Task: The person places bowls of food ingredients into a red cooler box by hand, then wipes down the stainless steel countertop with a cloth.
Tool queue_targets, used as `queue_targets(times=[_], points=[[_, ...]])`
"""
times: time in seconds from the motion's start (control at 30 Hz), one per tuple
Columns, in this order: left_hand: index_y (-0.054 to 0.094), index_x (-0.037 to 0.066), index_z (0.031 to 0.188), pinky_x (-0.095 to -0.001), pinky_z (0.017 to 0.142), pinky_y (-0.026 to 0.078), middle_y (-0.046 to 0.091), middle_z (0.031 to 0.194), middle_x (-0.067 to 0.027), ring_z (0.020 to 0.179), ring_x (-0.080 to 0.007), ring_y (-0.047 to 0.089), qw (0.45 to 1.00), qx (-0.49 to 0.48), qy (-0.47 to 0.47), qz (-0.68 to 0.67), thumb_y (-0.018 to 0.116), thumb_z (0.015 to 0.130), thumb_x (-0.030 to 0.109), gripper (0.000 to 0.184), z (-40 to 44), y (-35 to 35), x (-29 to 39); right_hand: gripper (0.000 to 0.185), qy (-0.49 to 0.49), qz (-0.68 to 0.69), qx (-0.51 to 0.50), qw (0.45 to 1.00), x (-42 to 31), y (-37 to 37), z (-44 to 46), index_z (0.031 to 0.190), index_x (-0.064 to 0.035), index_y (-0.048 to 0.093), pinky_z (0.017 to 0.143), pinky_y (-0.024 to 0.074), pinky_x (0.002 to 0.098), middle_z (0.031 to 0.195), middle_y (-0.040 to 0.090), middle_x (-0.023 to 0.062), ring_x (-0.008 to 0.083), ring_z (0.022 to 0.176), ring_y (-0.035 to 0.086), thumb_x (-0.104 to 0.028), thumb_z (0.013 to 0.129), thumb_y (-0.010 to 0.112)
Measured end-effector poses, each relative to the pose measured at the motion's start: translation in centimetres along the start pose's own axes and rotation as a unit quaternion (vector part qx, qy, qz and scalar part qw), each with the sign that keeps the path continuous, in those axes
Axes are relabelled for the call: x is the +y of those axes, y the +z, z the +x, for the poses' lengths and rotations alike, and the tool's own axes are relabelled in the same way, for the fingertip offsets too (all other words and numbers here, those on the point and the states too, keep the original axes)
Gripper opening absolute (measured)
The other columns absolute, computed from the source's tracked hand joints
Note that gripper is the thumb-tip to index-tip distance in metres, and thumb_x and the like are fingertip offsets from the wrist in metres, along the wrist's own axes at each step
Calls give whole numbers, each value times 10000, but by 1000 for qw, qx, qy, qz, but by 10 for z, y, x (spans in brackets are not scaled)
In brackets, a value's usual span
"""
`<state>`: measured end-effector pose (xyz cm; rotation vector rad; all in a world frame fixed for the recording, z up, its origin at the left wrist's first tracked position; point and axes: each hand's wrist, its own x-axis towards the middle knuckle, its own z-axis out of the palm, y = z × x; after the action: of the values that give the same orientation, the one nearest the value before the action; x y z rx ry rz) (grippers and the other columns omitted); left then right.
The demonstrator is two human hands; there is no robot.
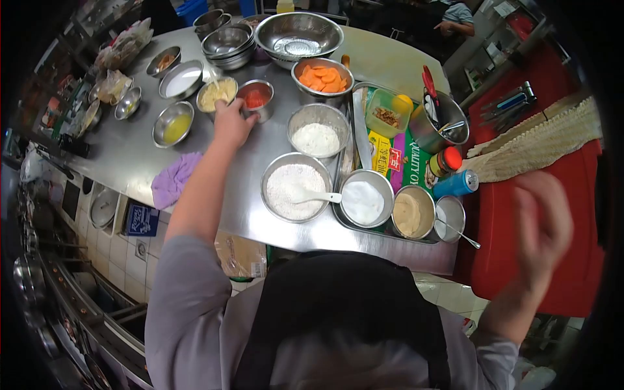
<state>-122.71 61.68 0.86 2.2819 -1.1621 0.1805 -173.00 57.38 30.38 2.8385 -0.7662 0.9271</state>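
My left hand (233,123) reaches across the steel table, its fingers curled at the left side of a small metal cup (262,112) with red contents. Those fingers also overlap the near rim of a bowl of pale yellow minced food (216,95), with a white spoon in it. My right hand (545,221) is raised at the right above a red board (520,260), blurred, with fingers loosely bent and apart and nothing visible in them. Nearer me are a bowl of white granules (286,185) with a white spoon (315,196) and a bowl of white powder (316,139).
A tray (422,242) at the right holds several metal containers, a blue can (457,184) and a red-lidded jar (446,160). Sliced carrots (323,79) fill a bowl behind. A purple cloth (175,180) lies at the left edge. Another person (455,19) stands at the back.
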Motion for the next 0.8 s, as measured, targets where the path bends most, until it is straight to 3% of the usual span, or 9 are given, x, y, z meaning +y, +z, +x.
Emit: queue_targets(times=[0.07,0.13,0.2,0.33,0.37,0.57,0.7,0.8], points=[[646,95,1070,-414,837,519,518,1119,-176,921,-336,616,997,-64,-18,-28,847,738,310,444,-9,-18,5,89,-11,105,-74,992,-4,62,28,886,1,673,696,509,330,829,656,115,248,765,649,-36,819,719],[644,88,1068,-433,844,518,512,1130,-185,929,-360,616,997,-65,14,-23,836,746,302,432,-19,-21,3,105,54,247,-135,958,6,132,37,892,3,673,642,500,324,805,649,116,210,684,631,-93,853,690],[630,100,1110,-454,850,524,502,1179,-190,945,-391,626,997,-70,12,-29,834,747,299,462,-36,-25,-2,150,142,271,-208,929,11,187,53,890,6,668,612,490,322,802,657,94,181,646,620,-144,897,659],[590,134,1179,-460,895,527,473,1270,-213,1062,-419,614,999,-38,-14,-33,843,739,310,537,-59,-31,8,245,299,375,-228,847,34,283,83,940,-32,652,568,483,301,841,663,38,148,645,625,-275,950,620],[595,130,1176,-455,888,531,478,1268,-204,1050,-410,621,999,-37,-19,-33,848,733,316,543,-60,-32,9,267,346,407,-229,814,34,296,91,964,-41,646,562,484,298,857,661,31,145,651,629,-305,961,608],[626,122,1101,-448,849,545,488,1252,-200,976,-403,646,998,-47,-21,-23,871,701,349,521,-59,-35,2,508,483,379,-272,741,40,339,125,1181,-38,551,586,494,310,977,640,72,153,669,606,-500,974,514],[644,122,1059,-442,854,545,487,1252,-211,982,-399,645,996,-80,-7,-25,881,682,358,504,-58,-44,-7,455,515,406,-276,702,51,363,130,1102,-69,570,590,484,334,891,640,50,147,643,565,-502,971,523],[652,118,1055,-447,867,541,489,1247,-219,999,-407,638,995,-90,21,-26,887,673,355,507,-60,-54,-12,327,538,438,-248,677,54,378,131,958,-123,565,618,477,349,828,645,32,171,643,580,-450,958,554]])
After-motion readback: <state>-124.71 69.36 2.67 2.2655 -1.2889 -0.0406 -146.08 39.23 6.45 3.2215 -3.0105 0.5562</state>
